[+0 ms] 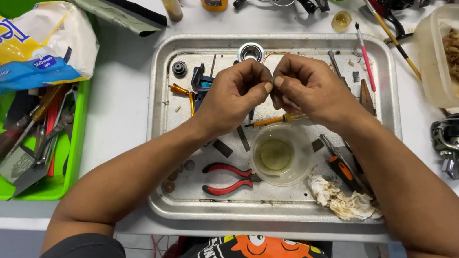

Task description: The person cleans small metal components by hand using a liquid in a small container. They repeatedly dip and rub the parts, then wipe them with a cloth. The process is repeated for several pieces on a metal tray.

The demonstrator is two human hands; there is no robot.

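Left hand [237,92] and right hand [304,88] held together over the dented metal tray [165,197], fingertips pinched on a tiny part too small to make out. Directly below: a small clear plastic cup of yellowish liquid [275,154]. Beside the cup, red-handled pliers [227,180] and a crumpled stained rag [343,200]. Far left, a green plastic bin of tools [73,145].
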